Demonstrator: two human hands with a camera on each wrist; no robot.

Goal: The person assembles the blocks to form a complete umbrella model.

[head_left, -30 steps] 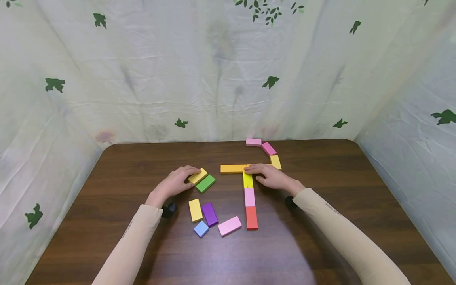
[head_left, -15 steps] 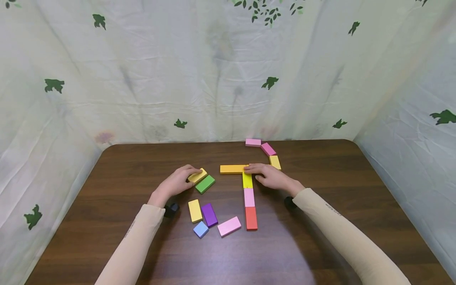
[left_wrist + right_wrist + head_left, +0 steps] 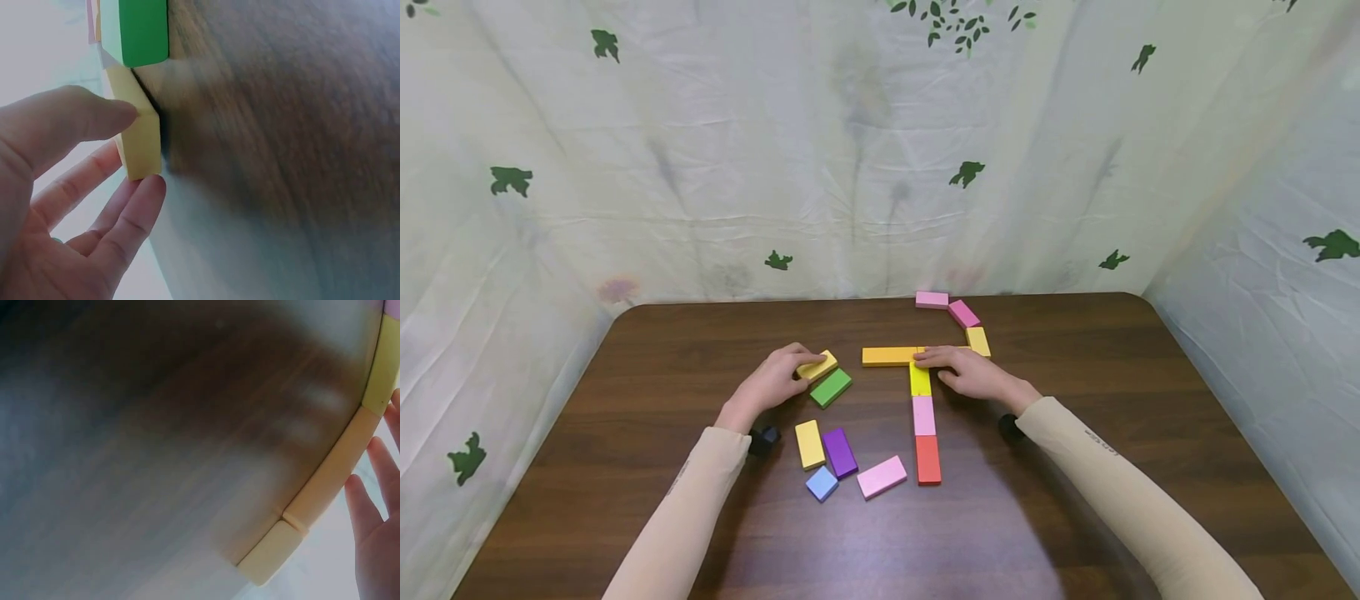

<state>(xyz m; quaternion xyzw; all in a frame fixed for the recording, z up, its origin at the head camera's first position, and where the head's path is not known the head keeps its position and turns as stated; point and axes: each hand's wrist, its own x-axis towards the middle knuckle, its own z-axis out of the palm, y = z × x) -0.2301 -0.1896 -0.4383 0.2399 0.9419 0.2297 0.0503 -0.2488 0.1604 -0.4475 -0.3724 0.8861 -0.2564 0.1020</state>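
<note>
From where I stand, the bench (image 3: 1075, 358) presents a brown wood-grain top with rounded far corners. A red block (image 3: 928, 460), pink block (image 3: 923, 416) and bright yellow block (image 3: 920, 382) lie end to end, meeting an orange row (image 3: 889, 357) set crosswise. Beyond its right end, a pale yellow block (image 3: 977, 342), magenta block (image 3: 964, 313) and light pink block (image 3: 932, 300) curve toward the far edge. Left of the column: green (image 3: 831, 388), cream (image 3: 810, 444), purple (image 3: 840, 452), blue (image 3: 822, 483) and rose blocks (image 3: 882, 477).
</note>
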